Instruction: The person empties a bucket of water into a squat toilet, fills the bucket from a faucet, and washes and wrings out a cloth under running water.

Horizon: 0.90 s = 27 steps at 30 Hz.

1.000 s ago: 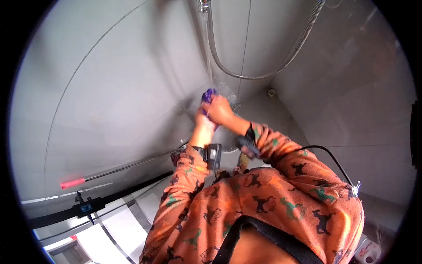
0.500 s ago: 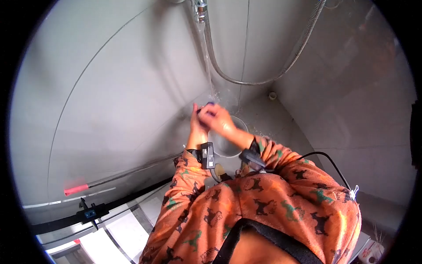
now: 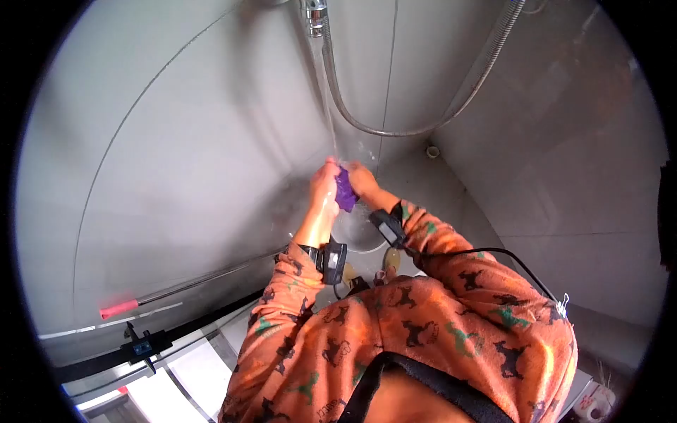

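Note:
A wet purple cloth (image 3: 345,192) hangs between my two hands, under the stream of water (image 3: 328,106) from the tap (image 3: 314,21). My left hand (image 3: 324,182) is closed on the cloth's left side, with the water landing at its fingers. On the other side, my right hand (image 3: 363,180) grips the cloth near its upper edge. Below both hands stands a round bucket (image 3: 361,249), partly covered by my forearms and the cloth.
A metal shower hose (image 3: 395,134) loops down beside the tap. A drain fitting (image 3: 433,151) sits in the corner. At the left lies a long rod with a pink end (image 3: 118,309). A black cable (image 3: 504,251) runs from my right wrist.
My hands were bunched together around the cloth, mostly hiding it. Now they are side by side, with the purple cloth spread and hanging between them.

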Each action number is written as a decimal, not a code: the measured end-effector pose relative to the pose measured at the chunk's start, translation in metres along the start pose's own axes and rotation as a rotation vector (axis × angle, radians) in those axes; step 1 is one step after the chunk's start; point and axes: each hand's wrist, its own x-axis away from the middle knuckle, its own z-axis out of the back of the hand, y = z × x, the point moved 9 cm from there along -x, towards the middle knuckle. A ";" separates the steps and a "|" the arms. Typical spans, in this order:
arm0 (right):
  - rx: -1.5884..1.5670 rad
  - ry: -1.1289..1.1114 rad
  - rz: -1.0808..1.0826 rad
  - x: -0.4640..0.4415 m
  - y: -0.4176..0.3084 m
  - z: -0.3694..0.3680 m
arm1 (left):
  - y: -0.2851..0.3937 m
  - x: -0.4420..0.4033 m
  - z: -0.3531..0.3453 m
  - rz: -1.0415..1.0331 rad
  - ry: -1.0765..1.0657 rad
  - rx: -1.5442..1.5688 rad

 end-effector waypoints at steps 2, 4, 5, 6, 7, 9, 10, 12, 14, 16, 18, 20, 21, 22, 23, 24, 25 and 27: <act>-0.509 -0.509 -0.014 0.011 0.010 -0.033 | 0.020 0.031 -0.034 -0.130 -0.282 -0.323; -0.756 -0.533 -0.197 0.027 0.003 -0.020 | 0.028 0.032 -0.043 -0.268 -0.453 -0.535; -0.907 -0.526 -0.390 0.034 -0.006 -0.006 | 0.030 0.039 -0.055 -0.406 -0.621 -0.745; -1.054 -0.514 -0.585 0.039 -0.005 -0.001 | 0.032 0.049 -0.060 -0.474 -0.706 -0.911; -1.207 -0.629 -0.620 0.035 -0.008 -0.005 | 0.029 0.053 -0.059 -0.476 -0.707 -0.911; -1.008 -0.510 -0.315 0.022 -0.020 0.013 | 0.037 0.077 -0.061 -0.722 -0.759 -0.779; -1.066 -0.439 -0.318 0.021 -0.023 0.019 | 0.034 0.066 -0.047 -0.727 -0.645 -0.594; -1.178 -0.326 -0.221 0.034 -0.072 0.045 | -0.019 0.019 -0.014 -0.023 -0.539 0.062; -0.858 -0.334 0.018 0.046 -0.118 0.061 | -0.034 0.027 -0.023 0.380 -0.577 0.376; -0.500 -0.337 0.200 0.072 -0.151 0.060 | -0.024 0.019 0.000 0.283 -0.377 0.275; 0.001 -0.183 0.382 0.100 -0.174 0.051 | -0.009 0.029 -0.015 0.321 -0.654 0.282; 0.330 -0.019 0.258 0.083 -0.163 0.050 | -0.010 0.003 -0.004 -0.012 -0.552 0.366; 0.366 0.057 0.125 0.054 -0.143 0.054 | -0.014 -0.019 0.010 -0.054 -0.322 0.180; 0.282 0.036 -0.036 0.034 -0.119 0.068 | -0.031 -0.011 -0.007 0.236 -0.257 0.257; 0.219 0.047 0.047 0.027 -0.121 0.078 | -0.024 0.001 -0.012 0.140 -0.219 0.257; 0.261 0.023 0.016 0.027 -0.116 0.075 | -0.029 -0.005 -0.012 0.108 -0.227 0.277; 0.303 -0.001 -0.016 0.030 -0.110 0.072 | -0.034 -0.014 -0.010 0.076 -0.234 0.296; 0.373 -0.079 0.063 0.054 -0.134 0.056 | -0.034 -0.038 0.009 0.075 -0.206 0.263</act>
